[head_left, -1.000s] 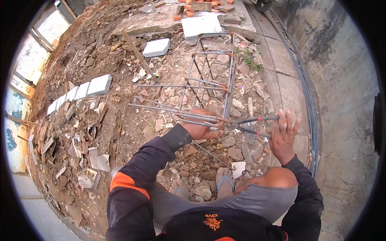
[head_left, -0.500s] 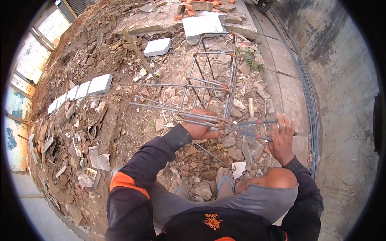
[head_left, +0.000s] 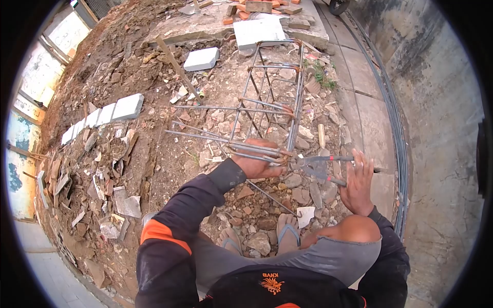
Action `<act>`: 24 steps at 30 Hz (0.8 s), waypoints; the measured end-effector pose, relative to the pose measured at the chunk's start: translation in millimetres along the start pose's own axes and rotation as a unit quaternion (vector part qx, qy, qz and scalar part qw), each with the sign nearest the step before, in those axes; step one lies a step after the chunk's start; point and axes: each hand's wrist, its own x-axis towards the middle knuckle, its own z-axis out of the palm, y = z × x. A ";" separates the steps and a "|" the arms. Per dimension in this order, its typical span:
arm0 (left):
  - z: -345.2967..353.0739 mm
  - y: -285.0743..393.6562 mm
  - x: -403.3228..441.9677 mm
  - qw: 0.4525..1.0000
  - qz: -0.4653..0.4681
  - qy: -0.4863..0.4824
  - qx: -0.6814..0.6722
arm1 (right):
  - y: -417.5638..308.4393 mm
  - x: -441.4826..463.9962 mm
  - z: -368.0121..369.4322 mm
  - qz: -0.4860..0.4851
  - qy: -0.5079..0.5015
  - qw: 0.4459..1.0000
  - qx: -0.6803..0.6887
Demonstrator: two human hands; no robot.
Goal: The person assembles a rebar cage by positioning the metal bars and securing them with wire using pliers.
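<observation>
A rebar cage point(head_left: 267, 105) of rusty bars and square ties stretches away in front of me. My left hand point(head_left: 258, 159) is wrapped round the bars at its near end. Pincers point(head_left: 318, 167) with red bands on the handles point left, their jaws against the bars beside my left hand. My right hand point(head_left: 358, 184) is at the handle ends, with its fingers round them and the handles spread apart. Several loose bar ends stick out to the left of my left hand.
White blocks point(head_left: 127, 106) lie in a row at the left, with a wooden stake point(head_left: 177, 69) nearer the cage. Orange bricks point(head_left: 244, 15) are piled at the back. Long bars point(head_left: 393, 128) run along the right wall point(head_left: 441, 138). Rubble surrounds my feet.
My right hand has moved slightly down with the pincers' handles, which have tilted downward to the right. My left hand keeps its hold on the bars.
</observation>
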 end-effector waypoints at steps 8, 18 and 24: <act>3.0 -2.9 -1.3 1.000 0.005 0.006 0.006 | 5.2 3.3 -11.1 -0.028 0.030 0.997 -0.059; 3.2 -3.4 -1.4 0.999 -0.017 -0.029 0.015 | 2.1 0.9 -7.9 -0.011 0.026 0.999 -0.033; 2.4 -2.3 -2.3 0.999 -0.019 -0.024 0.009 | 1.2 2.3 -10.3 -0.007 0.027 0.999 -0.016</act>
